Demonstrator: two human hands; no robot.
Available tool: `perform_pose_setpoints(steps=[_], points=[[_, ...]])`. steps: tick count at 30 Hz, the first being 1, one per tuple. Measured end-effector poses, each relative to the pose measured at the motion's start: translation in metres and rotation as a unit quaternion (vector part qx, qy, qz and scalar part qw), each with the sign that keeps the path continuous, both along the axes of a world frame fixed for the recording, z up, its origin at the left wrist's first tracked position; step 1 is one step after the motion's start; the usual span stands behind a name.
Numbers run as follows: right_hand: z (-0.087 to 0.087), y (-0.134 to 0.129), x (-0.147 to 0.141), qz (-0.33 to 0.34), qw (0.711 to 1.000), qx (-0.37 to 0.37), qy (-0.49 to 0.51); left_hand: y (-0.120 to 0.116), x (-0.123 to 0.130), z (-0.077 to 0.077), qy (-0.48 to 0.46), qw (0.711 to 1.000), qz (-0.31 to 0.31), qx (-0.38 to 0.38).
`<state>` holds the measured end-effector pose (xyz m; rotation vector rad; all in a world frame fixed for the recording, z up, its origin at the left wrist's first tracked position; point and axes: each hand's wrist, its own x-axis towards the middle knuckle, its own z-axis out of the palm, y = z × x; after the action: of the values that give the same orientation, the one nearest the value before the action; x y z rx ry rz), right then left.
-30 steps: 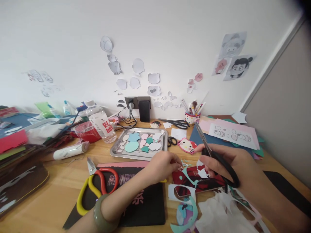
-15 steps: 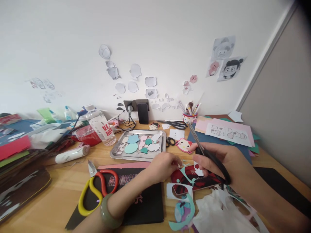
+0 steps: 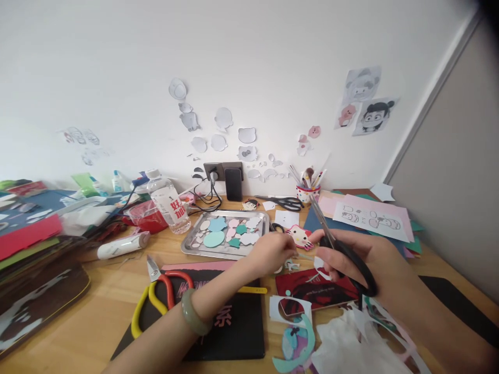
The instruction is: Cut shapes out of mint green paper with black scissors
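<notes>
My right hand (image 3: 368,257) holds black-handled scissors (image 3: 353,259), blades pointing up and left. A small white paper piece (image 3: 320,264) is also pinched in its fingers. My left hand (image 3: 275,252), wearing a bangle, is closed at the fingertips on a thin pale paper scrap (image 3: 305,256), partly hidden. Below the hands lies a red and black card (image 3: 300,291). Small paper bits (image 3: 291,265) lie beside the left fingertips. The cat-face cutout (image 3: 300,236) is just beyond. Left of it, a metal tray (image 3: 188,248) bears several cut shapes.
Large red-and-yellow-handled scissors (image 3: 166,291) lie on a black folder (image 3: 241,332) under my left forearm. Scraps and a white crumpled sheet (image 3: 343,340) are near the front. A water bottle (image 3: 167,202), phone (image 3: 233,184) and pen holder (image 3: 307,193) stand at the back.
The teal strip on the red card has been lifted away from it. My left hand has moved slightly up and right. A yellow strip shows beside the left forearm; the view has shifted slightly.
</notes>
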<state>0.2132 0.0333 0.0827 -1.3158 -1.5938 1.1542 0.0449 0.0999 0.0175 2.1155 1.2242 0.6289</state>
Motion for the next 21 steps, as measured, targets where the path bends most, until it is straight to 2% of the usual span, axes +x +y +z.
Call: perform_pose_setpoints(steps=[2,5,8,13,17,21], points=[[-0.005,0.005,0.004,-0.009,1.0,0.02,-0.005,0.004,-0.006,0.004,-0.054,0.997,0.055,0.001],[-0.019,0.011,0.009,0.016,0.998,0.031,-0.05,0.008,-0.018,0.008,-0.143,0.982,0.117,-0.038],[-0.042,0.007,0.007,0.041,0.984,0.045,-0.17,0.01,-0.03,0.007,-0.222,0.957,0.154,-0.104],[-0.075,-0.015,-0.006,0.053,0.966,0.07,-0.243,0.009,-0.041,-0.001,-0.314,0.912,0.187,-0.183],[-0.078,-0.021,-0.004,0.089,0.953,0.088,-0.274,0.007,-0.038,-0.002,-0.357,0.887,0.192,-0.222],[-0.067,-0.009,0.009,0.016,0.978,0.062,-0.2,0.003,-0.027,0.002,-0.368,0.88,0.173,-0.245]])
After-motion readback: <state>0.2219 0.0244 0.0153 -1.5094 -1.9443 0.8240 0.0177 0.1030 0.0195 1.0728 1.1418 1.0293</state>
